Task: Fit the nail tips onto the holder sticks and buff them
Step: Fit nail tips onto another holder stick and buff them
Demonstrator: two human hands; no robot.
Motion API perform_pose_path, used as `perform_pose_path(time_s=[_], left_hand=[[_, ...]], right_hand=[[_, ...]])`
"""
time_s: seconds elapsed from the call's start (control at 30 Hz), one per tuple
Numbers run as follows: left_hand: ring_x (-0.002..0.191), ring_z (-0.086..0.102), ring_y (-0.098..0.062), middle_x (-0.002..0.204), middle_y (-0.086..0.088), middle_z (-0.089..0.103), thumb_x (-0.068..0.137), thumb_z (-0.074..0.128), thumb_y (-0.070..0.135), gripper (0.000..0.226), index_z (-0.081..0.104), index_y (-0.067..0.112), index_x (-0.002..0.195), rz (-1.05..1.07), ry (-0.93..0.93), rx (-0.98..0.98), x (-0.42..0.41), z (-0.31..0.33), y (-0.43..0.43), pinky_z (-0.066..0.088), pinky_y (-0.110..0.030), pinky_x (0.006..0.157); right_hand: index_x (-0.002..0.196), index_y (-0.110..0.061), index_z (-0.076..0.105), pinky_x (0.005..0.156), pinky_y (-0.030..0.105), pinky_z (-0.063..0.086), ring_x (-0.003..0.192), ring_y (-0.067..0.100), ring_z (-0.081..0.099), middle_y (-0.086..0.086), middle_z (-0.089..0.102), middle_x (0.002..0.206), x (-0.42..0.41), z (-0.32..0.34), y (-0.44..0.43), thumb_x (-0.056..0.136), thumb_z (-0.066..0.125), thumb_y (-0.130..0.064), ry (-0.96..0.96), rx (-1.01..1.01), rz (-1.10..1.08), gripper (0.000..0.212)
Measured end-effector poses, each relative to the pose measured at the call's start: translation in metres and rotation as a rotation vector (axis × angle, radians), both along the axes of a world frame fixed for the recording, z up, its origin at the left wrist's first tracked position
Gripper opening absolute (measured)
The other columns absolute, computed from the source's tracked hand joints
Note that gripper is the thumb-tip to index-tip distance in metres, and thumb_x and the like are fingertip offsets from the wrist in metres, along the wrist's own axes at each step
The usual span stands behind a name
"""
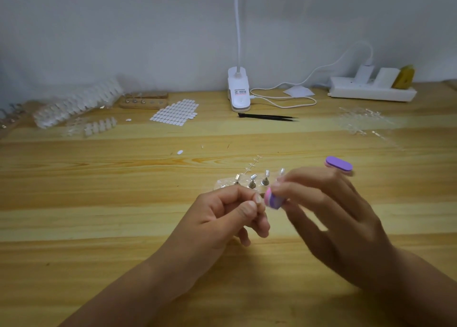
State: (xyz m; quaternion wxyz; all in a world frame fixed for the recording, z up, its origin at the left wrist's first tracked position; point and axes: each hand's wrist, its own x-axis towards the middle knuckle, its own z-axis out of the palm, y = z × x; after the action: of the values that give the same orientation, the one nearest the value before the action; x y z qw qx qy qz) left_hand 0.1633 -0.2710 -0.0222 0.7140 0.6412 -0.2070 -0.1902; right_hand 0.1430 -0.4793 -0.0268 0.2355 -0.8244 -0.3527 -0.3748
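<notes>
My left hand (pixel 230 215) pinches a small holder stick with a clear nail tip (pixel 260 206) between thumb and fingers; most of it is hidden. My right hand (pixel 329 217) pinches a small pink and purple buffer block (pixel 272 199) whose face is against the tip. Just behind the hands, several metal holder sticks (pixel 252 182) stand upright in a row, some carrying clear tips. A second purple buffer block (pixel 338 164) lies on the wooden table (pixel 123 222) behind my right hand.
Strips of clear nail tips (pixel 76 105) and a sheet of white adhesive tabs (pixel 175 112) lie at the back left, beside wooden holder bases (pixel 143 101). Black tweezers (pixel 268 117), a clip lamp (pixel 238 91), a power strip (pixel 371 91) and empty clear frames (pixel 361 121) sit at the back.
</notes>
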Motion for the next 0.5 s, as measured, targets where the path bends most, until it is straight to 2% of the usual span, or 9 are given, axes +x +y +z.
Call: perform_pose_path(time_s=[0.13, 0.23, 0.4, 0.5], left_hand=[[0.079, 0.065, -0.013, 0.080, -0.005, 0.068, 0.095, 0.055, 0.020, 0.017, 0.070, 0.011, 0.095, -0.014, -0.042, 0.020, -0.001, 0.001, 0.000, 0.050, -0.024, 0.064], [0.080, 0.064, -0.012, 0.081, -0.004, 0.068, 0.094, 0.054, 0.018, 0.018, 0.068, 0.007, 0.094, 0.018, -0.030, 0.024, 0.000, 0.000, 0.001, 0.050, -0.025, 0.064], [0.079, 0.061, -0.006, 0.085, 0.004, 0.068, 0.091, 0.058, 0.023, 0.019, 0.071, 0.010, 0.097, 0.021, -0.073, 0.039, -0.002, 0.000, -0.002, 0.052, -0.023, 0.068], [0.080, 0.061, -0.009, 0.083, 0.000, 0.066, 0.093, 0.056, 0.022, 0.018, 0.070, 0.011, 0.092, 0.050, -0.113, 0.064, -0.002, 0.000, -0.002, 0.052, -0.027, 0.065]], right_hand=[[0.122, -0.004, 0.058, 0.096, 0.032, 0.050, 0.105, 0.028, 0.063, 0.019, 0.068, 0.109, 0.000, -0.003, 0.001, 0.087, 0.066, 0.012, -0.014, -0.091, 0.018, 0.040], [0.116, -0.003, 0.068, 0.091, 0.033, 0.051, 0.099, 0.029, 0.066, 0.018, 0.068, 0.105, 0.006, 0.000, -0.004, 0.086, 0.068, 0.012, -0.004, -0.048, -0.063, 0.033], [0.121, -0.004, 0.063, 0.098, 0.032, 0.048, 0.107, 0.027, 0.062, 0.017, 0.067, 0.110, -0.005, -0.005, 0.006, 0.087, 0.066, 0.011, 0.011, -0.035, 0.059, 0.037], [0.113, -0.001, 0.070, 0.095, 0.027, 0.048, 0.099, 0.027, 0.066, 0.015, 0.068, 0.105, 0.004, -0.001, -0.002, 0.089, 0.066, 0.009, 0.031, 0.004, -0.048, 0.027]])
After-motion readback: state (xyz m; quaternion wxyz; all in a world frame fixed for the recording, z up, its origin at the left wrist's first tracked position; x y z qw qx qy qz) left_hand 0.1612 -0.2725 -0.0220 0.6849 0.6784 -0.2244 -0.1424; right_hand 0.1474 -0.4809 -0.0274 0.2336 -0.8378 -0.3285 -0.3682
